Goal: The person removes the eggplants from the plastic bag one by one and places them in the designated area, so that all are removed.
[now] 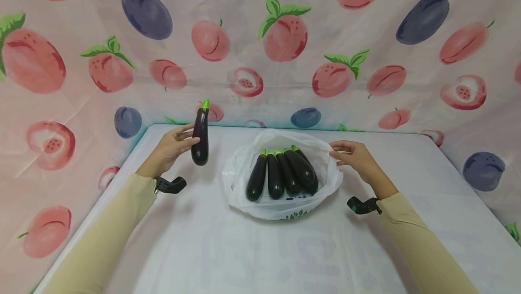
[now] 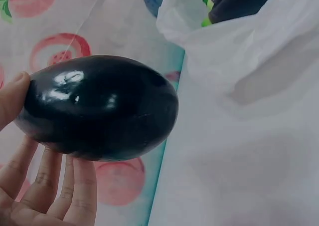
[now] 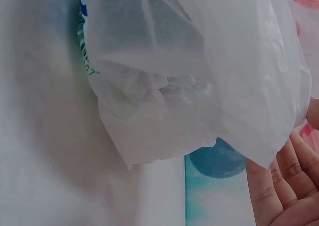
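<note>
My left hand [image 1: 172,147] grips a dark purple eggplant [image 1: 200,138] and holds it upright above the table, left of the bag, its green stem end up. In the left wrist view, the thumb lies on one side of this glossy eggplant [image 2: 99,109] and the fingers on the other. Several more eggplants [image 1: 275,178] lie side by side in an open white plastic bag [image 1: 330,184], stems pointing away from me. With thumb and fingers, my right hand [image 1: 360,158] pinches the bag's right rim. The right wrist view shows the bag's thin wall [image 3: 149,106] hanging beside the fingers.
The bag rests mid-table on a white tabletop [image 1: 228,253]. Behind and at both sides hangs a sheet [image 1: 252,27] printed with peaches and plums. A black wrist camera [image 1: 171,185] is strapped to my left wrist, and another camera [image 1: 362,205] to my right.
</note>
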Motion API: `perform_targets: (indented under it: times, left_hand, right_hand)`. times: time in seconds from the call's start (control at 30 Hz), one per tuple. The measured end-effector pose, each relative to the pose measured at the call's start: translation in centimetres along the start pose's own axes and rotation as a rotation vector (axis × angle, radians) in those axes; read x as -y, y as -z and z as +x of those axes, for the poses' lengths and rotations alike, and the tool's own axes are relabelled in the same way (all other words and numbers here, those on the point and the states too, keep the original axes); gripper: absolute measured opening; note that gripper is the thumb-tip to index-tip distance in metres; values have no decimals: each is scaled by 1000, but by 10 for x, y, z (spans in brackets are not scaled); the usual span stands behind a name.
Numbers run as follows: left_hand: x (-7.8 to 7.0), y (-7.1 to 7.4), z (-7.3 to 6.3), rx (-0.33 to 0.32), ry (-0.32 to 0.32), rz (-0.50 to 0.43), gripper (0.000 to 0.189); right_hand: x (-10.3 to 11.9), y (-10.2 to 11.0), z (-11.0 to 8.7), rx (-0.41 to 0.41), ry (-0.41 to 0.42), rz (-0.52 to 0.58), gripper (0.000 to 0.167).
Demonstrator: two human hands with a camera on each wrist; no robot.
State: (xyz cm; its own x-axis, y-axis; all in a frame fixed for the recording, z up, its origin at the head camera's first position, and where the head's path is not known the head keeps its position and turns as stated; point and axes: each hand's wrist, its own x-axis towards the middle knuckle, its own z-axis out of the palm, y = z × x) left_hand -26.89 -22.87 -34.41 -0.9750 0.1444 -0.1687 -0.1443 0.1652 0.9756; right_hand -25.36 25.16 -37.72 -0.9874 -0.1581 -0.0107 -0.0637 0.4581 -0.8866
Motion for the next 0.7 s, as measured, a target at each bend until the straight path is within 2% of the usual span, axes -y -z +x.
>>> perform_targets:
  times: [0.37,0.7]
  left_hand:
    - [9,37,-1,-18,10,42,75]
    - [20,66,-4,-43,43,-5,79]
  right_hand:
    - [0,0,-1,-4,-8,-19,50]
    - [2,1,-2,-4,-15,-45,51]
